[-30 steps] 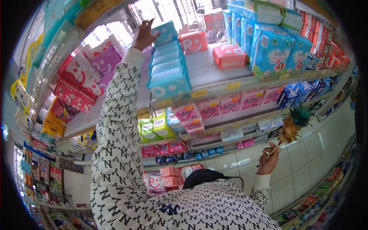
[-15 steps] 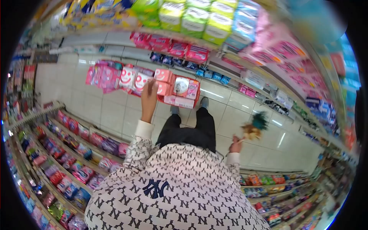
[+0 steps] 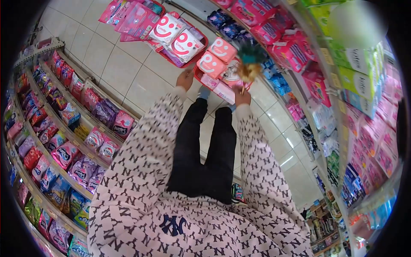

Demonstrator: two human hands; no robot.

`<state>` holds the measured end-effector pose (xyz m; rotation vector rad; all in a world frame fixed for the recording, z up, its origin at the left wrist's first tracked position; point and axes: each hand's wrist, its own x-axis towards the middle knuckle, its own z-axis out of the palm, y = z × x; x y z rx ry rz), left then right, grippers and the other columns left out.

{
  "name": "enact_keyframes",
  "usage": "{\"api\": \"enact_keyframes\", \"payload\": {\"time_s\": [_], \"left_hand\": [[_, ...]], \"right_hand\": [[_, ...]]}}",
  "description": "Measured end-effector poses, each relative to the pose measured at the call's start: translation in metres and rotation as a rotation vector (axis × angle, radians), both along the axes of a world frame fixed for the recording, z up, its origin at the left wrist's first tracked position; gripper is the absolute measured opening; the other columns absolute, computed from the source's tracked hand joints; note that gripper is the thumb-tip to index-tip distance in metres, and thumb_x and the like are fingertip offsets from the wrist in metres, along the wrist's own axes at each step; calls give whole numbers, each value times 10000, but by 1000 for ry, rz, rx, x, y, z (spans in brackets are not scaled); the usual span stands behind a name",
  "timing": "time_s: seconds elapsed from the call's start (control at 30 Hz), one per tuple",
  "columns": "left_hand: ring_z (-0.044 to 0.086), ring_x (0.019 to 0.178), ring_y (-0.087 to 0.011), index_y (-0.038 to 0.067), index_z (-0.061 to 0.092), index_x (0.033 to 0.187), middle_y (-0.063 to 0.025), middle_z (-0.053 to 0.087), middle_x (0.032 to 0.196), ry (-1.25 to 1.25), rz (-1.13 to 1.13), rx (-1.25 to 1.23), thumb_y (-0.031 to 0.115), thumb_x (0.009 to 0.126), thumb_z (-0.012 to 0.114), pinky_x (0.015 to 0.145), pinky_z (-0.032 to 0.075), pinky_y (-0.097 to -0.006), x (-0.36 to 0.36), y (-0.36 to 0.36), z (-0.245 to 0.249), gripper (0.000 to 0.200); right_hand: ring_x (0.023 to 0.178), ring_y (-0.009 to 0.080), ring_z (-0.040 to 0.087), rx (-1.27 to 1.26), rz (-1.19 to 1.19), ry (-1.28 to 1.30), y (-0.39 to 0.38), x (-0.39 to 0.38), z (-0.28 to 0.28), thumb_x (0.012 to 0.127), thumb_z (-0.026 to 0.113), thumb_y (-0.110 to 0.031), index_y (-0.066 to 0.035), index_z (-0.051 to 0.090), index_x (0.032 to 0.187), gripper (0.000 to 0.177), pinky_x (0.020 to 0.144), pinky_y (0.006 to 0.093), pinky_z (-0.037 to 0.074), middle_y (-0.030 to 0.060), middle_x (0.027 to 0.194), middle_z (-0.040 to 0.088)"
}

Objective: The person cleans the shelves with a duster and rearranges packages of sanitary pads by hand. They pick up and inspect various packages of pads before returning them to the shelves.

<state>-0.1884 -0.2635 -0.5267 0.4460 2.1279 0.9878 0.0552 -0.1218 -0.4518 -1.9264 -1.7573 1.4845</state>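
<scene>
My right hand (image 3: 242, 96) is closed around the thin handle of a feather duster. The duster's teal and tan feathers (image 3: 251, 64) are blurred and hang over the right end of a red basket (image 3: 198, 73). In this basket are pink smiley-face packs (image 3: 212, 64) and a pale pink box (image 3: 223, 91). Beside the gap between the baskets is my left hand (image 3: 185, 79), its fingers loosely bent and apart, with nothing visible in them. A second red basket (image 3: 185, 65) holds white smiley-face packs (image 3: 187, 44) and pink bags (image 3: 139, 21).
Shelves of colourful packets (image 3: 64, 154) line the left side. On the right, shelves hold pink packs (image 3: 295, 51) and green packs (image 3: 357, 79). Between them runs a tiled floor (image 3: 128, 70), with my shoes (image 3: 204, 92) close to the baskets.
My view has turned and the body leans forward. My right hand has brought the duster from the right side to over the right basket. My left hand has drawn back from the smiley-face packs.
</scene>
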Motion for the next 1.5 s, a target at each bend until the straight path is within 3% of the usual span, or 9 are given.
{"api": "enact_keyframes", "payload": {"time_s": [0.13,0.2,0.37,0.5,0.63,0.73,0.93,1.3,1.5], "left_hand": [[598,1094,-418,-10,594,1234,-295,628,1131,58,-134,3,375,922,497,943,462,-433,-34,79,-25,505],[586,1132,-380,-21,569,1263,-272,618,1179,-43,-231,-77,336,919,504,979,442,-402,-33,83,-28,500],[615,1074,-309,-26,566,1256,-223,651,1118,22,-310,-76,273,914,565,914,469,-371,-9,61,-24,455],[607,963,-304,27,642,1085,-169,653,982,17,-137,32,223,859,665,861,480,-376,31,36,53,300],[572,1052,-255,54,584,1123,-117,542,1174,197,-310,344,114,873,668,902,469,-412,52,-13,98,271],[552,1117,-224,88,472,1230,-84,464,1256,-606,118,461,58,872,667,946,468,-380,63,-10,229,408],[532,1194,-207,109,319,1416,-108,510,1272,-1070,208,587,366,1001,501,988,482,-365,59,-31,353,521],[613,1025,-182,84,392,1357,-103,599,1146,-789,67,974,524,1006,348,875,544,-335,33,12,446,565],[640,982,-158,77,411,1354,-101,625,1111,-673,347,1103,473,1029,325,837,550,-290,47,36,488,520]], "right_hand": [[938,230,647,-79,-116,-81,16,-73,-45,800,723,-319,3,670,1079,429,884,327,464,132,990,701],[724,199,633,-60,-123,-105,9,-77,-73,795,724,-272,-12,669,1082,392,685,319,497,101,870,678],[938,256,655,-411,-505,126,-8,-81,-75,755,741,-262,-2,665,1124,458,845,348,484,137,961,706],[598,142,560,-288,-516,273,-25,-43,-74,754,770,-201,-5,658,1116,427,539,284,432,71,816,662],[409,68,379,-425,-509,275,-27,-28,66,812,763,-246,-35,637,1107,384,372,250,260,-24,645,530],[399,35,332,-438,-428,366,-35,-10,169,843,744,-267,-54,619,1108,362,359,221,221,-60,609,465],[423,10,325,-394,-120,469,-57,-9,322,886,678,-174,-39,576,1109,280,368,194,216,-32,810,575],[684,152,626,701,689,146,-84,10,439,984,511,-129,-4,640,1110,219,659,291,483,97,782,660],[646,148,612,633,233,215,-48,10,472,981,529,-145,5,666,1059,217,621,292,481,88,693,638]]}}
